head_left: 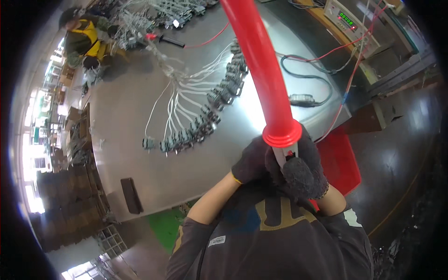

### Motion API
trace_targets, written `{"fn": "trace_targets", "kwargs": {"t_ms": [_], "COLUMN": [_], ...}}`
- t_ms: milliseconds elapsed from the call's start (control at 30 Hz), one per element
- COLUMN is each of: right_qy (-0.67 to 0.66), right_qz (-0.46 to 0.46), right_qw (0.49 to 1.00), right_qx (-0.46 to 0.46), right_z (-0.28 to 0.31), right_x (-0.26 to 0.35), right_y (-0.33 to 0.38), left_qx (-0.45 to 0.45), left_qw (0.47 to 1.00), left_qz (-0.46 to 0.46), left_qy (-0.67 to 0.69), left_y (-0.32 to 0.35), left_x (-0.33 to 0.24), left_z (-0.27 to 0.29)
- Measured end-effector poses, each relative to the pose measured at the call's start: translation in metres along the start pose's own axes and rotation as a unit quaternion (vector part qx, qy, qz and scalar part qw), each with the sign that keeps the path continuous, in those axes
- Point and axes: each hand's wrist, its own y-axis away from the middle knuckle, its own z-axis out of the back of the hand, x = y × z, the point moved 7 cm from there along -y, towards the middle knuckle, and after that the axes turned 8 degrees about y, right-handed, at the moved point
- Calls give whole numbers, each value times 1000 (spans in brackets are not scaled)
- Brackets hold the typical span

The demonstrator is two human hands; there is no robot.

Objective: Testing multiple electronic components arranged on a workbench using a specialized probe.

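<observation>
One long red tube [268, 79], smooth, ending in a ringed flange at its lower end, with a grey stem [281, 156] below; situated right of centre, raised before the wearer's chest, its upper length cutting across the view of the bench. Right hand [301, 168], dark knitted glove: grip closed about the grey stem, thumb side uppermost. Left hand [252, 161], matching glove with yellow cuff edge: set close against the right, fingers largely hidden; whether its grip grasps anything cannot be told. One metal-topped bench [154, 177], carrying: a curved row of small grey-and-dark components [186, 135], white wires [179, 95] fanning from them to a bundle; a black rod [171, 41], red at its left end, red lead at the other; a grey connector [302, 100] on a dark cable, right of the tube; a dark oblong piece [131, 195] near the lower left edge; a heap of wired parts [163, 18] at the far side. Upper right: one pale instrument [347, 21], green display lit. Beside the right forearm: one red container [338, 163]. Upper left: another person [88, 42], yellow vest.
</observation>
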Motion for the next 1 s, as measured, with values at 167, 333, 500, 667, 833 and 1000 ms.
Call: {"fn": "trace_targets", "kwargs": {"t_ms": [167, 333, 500, 667, 833, 1000], "right_qy": [56, 90, -5, 112, 141, 13], "right_qz": [108, 98, -30, 34, 25, -57], "right_qw": [990, 988, 998, 991, 987, 998], "right_qx": [-77, -77, -47, -70, -72, -14], "right_z": [19, 26, 15, 19, 14, 7], "right_x": [30, 32, 9, 6, -11, 9], "right_y": [-20, -43, -49, -60, -67, -68], "left_qx": [116, 36, -67, -265, -463, -544], "left_qw": [985, 995, 970, 953, 659, 674], "left_qz": [-91, -59, -16, -143, -306, -254], "left_qy": [-87, 72, 235, -32, -507, -430], "left_y": [-25, -40, -44, -45, -37, -56], "left_x": [73, 134, 192, 169, 91, 61], "left_z": [-35, -47, -51, -25, -67, -86]}}
